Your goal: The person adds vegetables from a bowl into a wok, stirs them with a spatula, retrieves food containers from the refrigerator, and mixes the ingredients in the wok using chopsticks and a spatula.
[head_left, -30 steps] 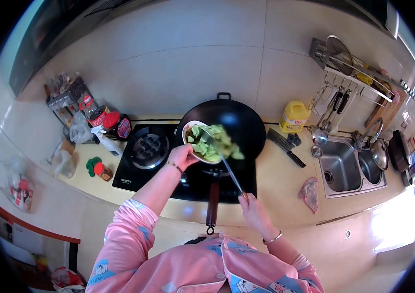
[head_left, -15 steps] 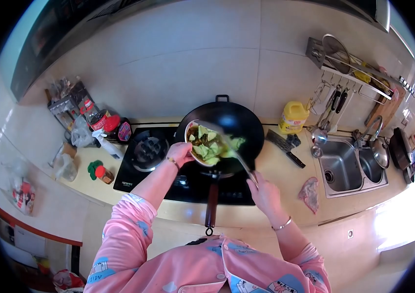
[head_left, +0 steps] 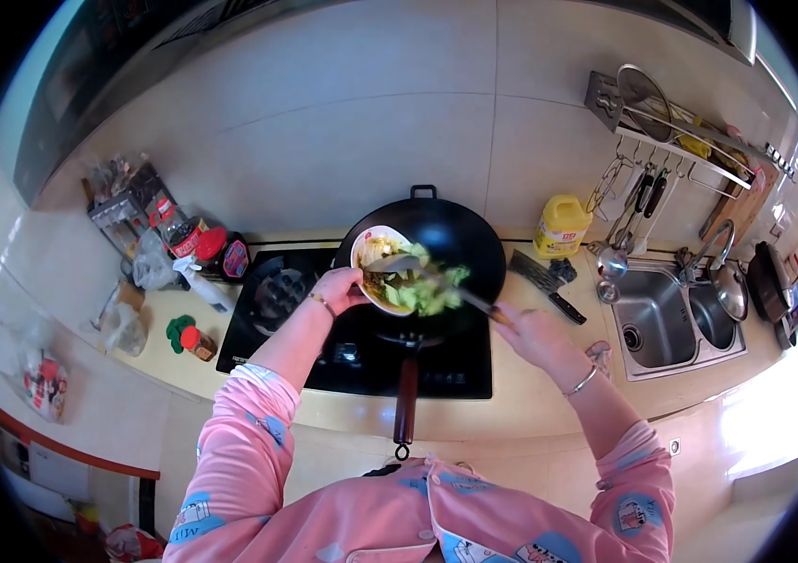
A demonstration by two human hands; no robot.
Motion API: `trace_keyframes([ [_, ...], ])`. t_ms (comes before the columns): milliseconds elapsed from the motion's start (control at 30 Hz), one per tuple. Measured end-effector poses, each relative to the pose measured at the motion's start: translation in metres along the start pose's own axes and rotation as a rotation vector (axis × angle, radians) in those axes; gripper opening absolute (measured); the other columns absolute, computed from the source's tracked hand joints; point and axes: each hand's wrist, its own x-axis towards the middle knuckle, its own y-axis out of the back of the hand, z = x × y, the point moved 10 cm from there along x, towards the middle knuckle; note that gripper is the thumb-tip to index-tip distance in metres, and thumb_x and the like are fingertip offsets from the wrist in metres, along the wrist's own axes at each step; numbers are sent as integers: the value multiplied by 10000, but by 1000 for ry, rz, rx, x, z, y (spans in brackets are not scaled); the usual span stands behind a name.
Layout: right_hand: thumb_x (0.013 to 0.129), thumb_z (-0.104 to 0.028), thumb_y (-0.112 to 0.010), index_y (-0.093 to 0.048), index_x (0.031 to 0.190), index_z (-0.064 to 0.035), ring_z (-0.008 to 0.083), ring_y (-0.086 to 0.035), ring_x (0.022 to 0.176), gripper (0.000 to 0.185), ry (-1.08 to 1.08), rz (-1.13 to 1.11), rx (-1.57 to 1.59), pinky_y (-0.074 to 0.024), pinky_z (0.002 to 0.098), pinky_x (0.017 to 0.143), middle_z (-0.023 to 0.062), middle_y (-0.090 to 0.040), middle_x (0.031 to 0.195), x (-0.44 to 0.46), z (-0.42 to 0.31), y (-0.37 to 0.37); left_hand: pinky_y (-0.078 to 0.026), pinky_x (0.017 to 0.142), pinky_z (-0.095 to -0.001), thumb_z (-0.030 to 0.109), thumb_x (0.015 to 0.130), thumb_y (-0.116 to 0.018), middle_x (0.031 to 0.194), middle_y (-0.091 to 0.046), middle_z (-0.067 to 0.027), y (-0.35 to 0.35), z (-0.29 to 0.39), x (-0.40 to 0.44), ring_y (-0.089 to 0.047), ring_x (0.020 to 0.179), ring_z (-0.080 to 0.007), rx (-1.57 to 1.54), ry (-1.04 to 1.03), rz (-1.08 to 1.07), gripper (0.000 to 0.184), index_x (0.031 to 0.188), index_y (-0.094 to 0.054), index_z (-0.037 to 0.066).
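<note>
My left hand (head_left: pixel 339 287) grips the rim of a white bowl (head_left: pixel 375 235), which is tilted over the black wok (head_left: pixel 455 220). Pale green vegetable pieces (head_left: pixel 432 298) spill from the bowl's right side into the wok. Brownish bits and liquid are still visible inside the bowl. Closed round a handle, my right hand (head_left: pixel 538 335) holds a metal spatula (head_left: pixel 476 300) whose blade reaches into the bowl, among the food. The blade is a little blurred. The wok's wooden handle (head_left: pixel 406 403) points towards me.
A second burner (head_left: pixel 282 291) lies left of the wok. Right of it are a cleaver (head_left: pixel 549 286), a yellow jug (head_left: pixel 563 225) and a double sink (head_left: pixel 662 324). A spray bottle (head_left: pixel 202 286) and a red-lidded jar (head_left: pixel 198 343) stand at the left.
My right hand has moved right and up, and the spatula now lies flatter, its blade lower in the bowl. More green pieces are in the wok, and more of the bowl's inside shows.
</note>
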Motion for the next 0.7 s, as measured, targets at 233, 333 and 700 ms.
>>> trace_keyframes([
  [233,872,-314,-492,-492,1108,-125,233,-620,636,302,72,-72,-419,-495,338,545,91,-589,710,9,3,42,-530,738,-446,-8,699,-485,866,-582,-126,1,16,12,-612,790,-283,210,-33,-12,186,874,-545,-29],
  [333,875,-311,-484,-491,1141,-138,215,-620,646,318,93,-32,-585,-490,314,547,67,-580,716,13,5,49,-533,729,-436,1,715,-488,870,-585,-129,-1,15,15,-613,785,-273,229,-30,-4,175,880,-541,-24],
  [700,862,-354,-506,-488,1183,-135,249,-619,658,389,-50,76,-288,-496,353,563,110,-607,752,29,-5,67,-528,722,-383,39,749,-526,843,-581,-84,-6,27,12,-598,785,-210,251,-87,-29,161,905,-548,7],
])
